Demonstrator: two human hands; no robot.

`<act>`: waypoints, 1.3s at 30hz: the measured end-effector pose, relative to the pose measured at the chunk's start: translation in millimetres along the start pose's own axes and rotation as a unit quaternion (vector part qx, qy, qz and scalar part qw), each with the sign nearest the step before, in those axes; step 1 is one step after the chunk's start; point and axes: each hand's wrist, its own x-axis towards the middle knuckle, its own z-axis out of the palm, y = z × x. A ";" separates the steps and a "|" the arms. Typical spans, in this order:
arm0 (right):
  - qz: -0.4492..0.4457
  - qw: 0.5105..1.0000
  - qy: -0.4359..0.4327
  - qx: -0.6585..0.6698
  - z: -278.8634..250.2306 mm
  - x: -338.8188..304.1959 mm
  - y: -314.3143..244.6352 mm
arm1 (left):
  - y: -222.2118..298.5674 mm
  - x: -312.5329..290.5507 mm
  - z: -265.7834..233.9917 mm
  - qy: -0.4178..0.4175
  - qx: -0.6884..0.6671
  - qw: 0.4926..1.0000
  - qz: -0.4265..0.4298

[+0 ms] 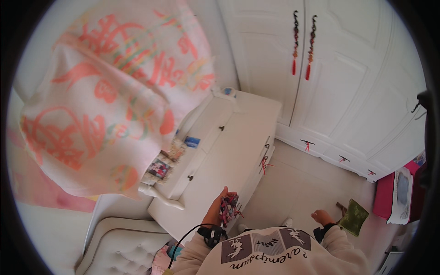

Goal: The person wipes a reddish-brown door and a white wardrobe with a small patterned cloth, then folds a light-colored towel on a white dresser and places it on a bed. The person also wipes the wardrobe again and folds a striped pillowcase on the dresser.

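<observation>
My left hand [213, 214] is closed on a bunched cloth [228, 208] with a pink, red and dark blue pattern. It is held beside the front edge of a white dresser [215, 167]. Lower right, my right hand [322, 216] hangs with its fingers curled in, and nothing shows in them. Close by the right hand is a green cushioned stool [354, 218] with wooden legs. A black device with a cable [213, 235] is strapped to my left wrist.
A large white cloth with orange print [114, 101] drapes over the dresser's back. Framed photos [159, 168] and a small blue box [192, 142] stand below it. A white wardrobe [334, 78] rises ahead; a tufted headboard [126, 250] is lower left, a pink box [385, 199] right.
</observation>
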 end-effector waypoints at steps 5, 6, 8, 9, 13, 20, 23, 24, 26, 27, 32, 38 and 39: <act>0.025 1.000 -0.009 0.016 33.0 -41.9 114.8 | -53.6 54.6 92.7 0.012 -0.048 0.999 -0.004; 0.003 1.000 0.007 0.030 33.8 -43.9 134.3 | -55.9 65.9 103.2 -0.055 -0.005 0.997 -0.048; 0.045 0.999 -0.027 0.004 31.2 -58.8 167.6 | -73.0 89.2 135.3 -0.072 -0.015 0.996 -0.049; 0.046 0.998 0.008 0.043 27.8 -64.6 178.6 | -83.7 97.4 151.4 -0.083 -0.018 0.995 -0.055; 0.108 0.986 0.072 0.101 -5.0 -80.3 195.2 | -101.4 120.9 200.8 -0.138 -0.063 0.979 -0.137; 0.222 0.950 0.073 0.208 -47.8 -89.4 183.8 | -110.1 172.7 272.1 -0.144 -0.012 0.957 -0.250; 0.238 0.948 0.049 0.206 -65.7 -90.4 190.1 | -113.6 212.3 296.4 -0.117 0.021 0.968 -0.222; 0.249 0.948 0.036 0.194 -74.9 -88.7 193.2 | -109.2 231.2 305.3 -0.152 -0.001 0.955 -0.256; 0.264 0.937 0.100 0.206 -99.4 -81.1 198.4 | -100.7 274.6 329.0 -0.199 -0.034 0.928 -0.312; 0.282 0.931 0.096 0.212 -114.8 -77.5 196.6 | -99.3 290.6 339.8 -0.210 -0.040 0.925 -0.315; 0.221 0.930 0.198 0.215 -234.3 -19.7 199.7 | -102.2 358.8 401.4 -0.180 -0.023 0.930 -0.319; -0.074 0.958 0.240 0.135 -370.2 83.3 167.2 | -132.0 395.4 485.1 -0.308 -0.083 0.880 -0.352; -0.132 0.957 0.232 0.114 -384.8 97.2 161.9 | -141.5 394.7 497.7 -0.290 -0.075 0.895 -0.330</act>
